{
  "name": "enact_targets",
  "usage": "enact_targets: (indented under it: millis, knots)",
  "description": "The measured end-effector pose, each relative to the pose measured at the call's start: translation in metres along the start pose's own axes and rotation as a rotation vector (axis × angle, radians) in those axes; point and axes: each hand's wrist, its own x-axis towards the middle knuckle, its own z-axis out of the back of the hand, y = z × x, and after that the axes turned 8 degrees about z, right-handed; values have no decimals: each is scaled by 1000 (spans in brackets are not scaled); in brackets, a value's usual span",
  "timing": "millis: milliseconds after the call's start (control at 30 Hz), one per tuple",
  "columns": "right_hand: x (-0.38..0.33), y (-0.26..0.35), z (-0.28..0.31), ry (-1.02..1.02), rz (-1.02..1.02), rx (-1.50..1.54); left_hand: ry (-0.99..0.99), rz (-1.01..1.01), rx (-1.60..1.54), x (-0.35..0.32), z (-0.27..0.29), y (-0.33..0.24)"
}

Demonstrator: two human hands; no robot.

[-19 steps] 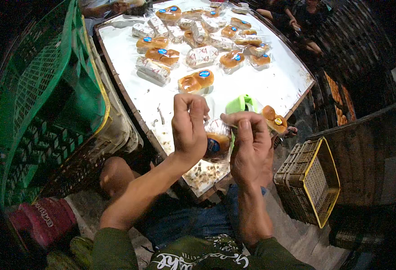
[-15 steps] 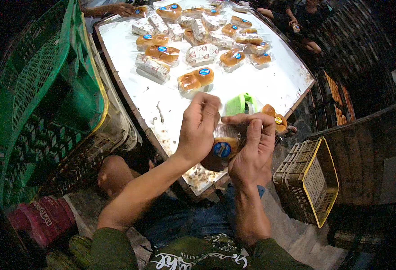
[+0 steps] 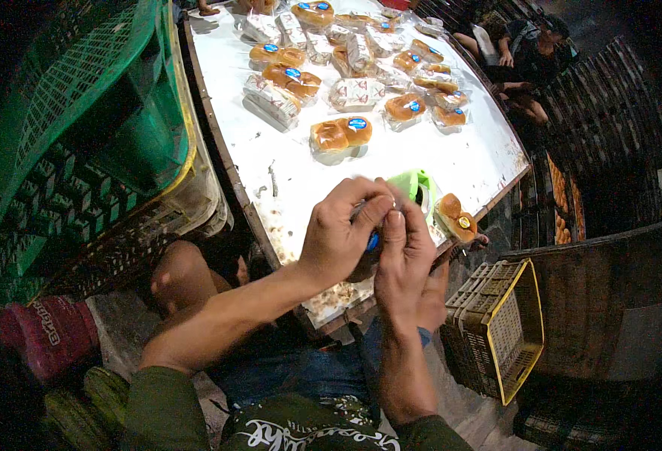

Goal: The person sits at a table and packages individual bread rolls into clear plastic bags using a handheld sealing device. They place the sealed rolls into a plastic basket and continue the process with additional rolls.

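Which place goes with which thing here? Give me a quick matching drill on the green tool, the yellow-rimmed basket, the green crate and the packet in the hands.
Things:
1 green tool
2 yellow-rimmed basket
3 green crate
4 bun packet

Places:
A left of the table
B between left hand and right hand
C on the table, behind the hands
D lower right, below the table edge

Pairs: 1-C, 2-D, 3-A, 4-B

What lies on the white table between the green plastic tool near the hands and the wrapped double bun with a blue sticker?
In the head view, only bare white table separates the green plastic tool from the wrapped double bun.
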Motion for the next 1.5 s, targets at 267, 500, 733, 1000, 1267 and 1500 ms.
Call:
enact_targets:
  millis: [267,500,733,1000,1267,1500]
  knots:
    - [12,15,22,-48,0,-104,94,138,-42,13,-2,12]
    - [3,-13,27,-78,357,-485,28,-256,280,9,-4,10]
    - [5,-14,2,-243,-174,331,-129,234,-105,6,-10,30]
    - [-30,-134,108,-198,-503,-417,-37,331,-138,13,-10,21]
    - [-18,-100,86,-265,-133,-694,-177,271,-63,16,-2,35]
    - [-51,-53,10,-113,-346,49,-170,286,-112,12,-3,47]
